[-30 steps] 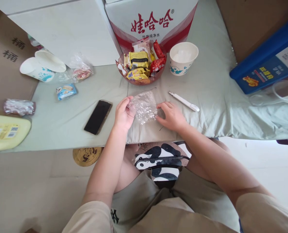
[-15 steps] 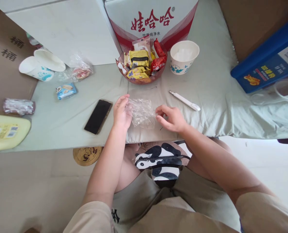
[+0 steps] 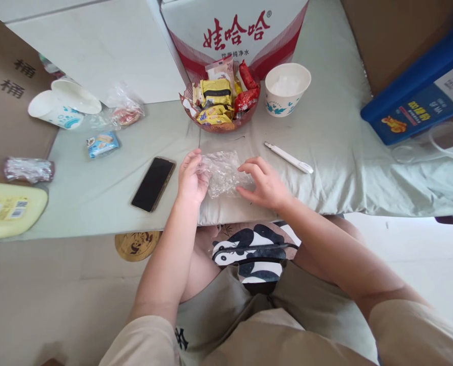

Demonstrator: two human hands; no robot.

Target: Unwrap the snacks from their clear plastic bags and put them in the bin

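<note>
A crumpled sheet of clear plastic film (image 3: pixel 223 174) lies low over the cloth in front of me. My left hand (image 3: pixel 191 177) grips its left edge between thumb and fingers. At the film's right side is my right hand (image 3: pixel 263 182), its thumb and fingers spread apart over the edge; it may be touching the film but is not closed on it. To the left of my left hand lies a black phone (image 3: pixel 153 184). Beyond my right hand rests a white utility knife (image 3: pixel 289 157), set at a slant.
Behind the film stand a bowl of wrapped snacks (image 3: pixel 232 125) and a paper cup (image 3: pixel 286 94), with a printed carton (image 3: pixel 237 30) at the back. Left are a blue packet (image 3: pixel 102 144), fallen paper cups (image 3: pixel 64 109) and a yellow jug (image 3: pixel 16 211). A blue box (image 3: pixel 417 96) leans at right.
My right hand has moved left over the film's right edge and its fingers have spread. The left hand keeps its hold. The view has shifted slightly.
</note>
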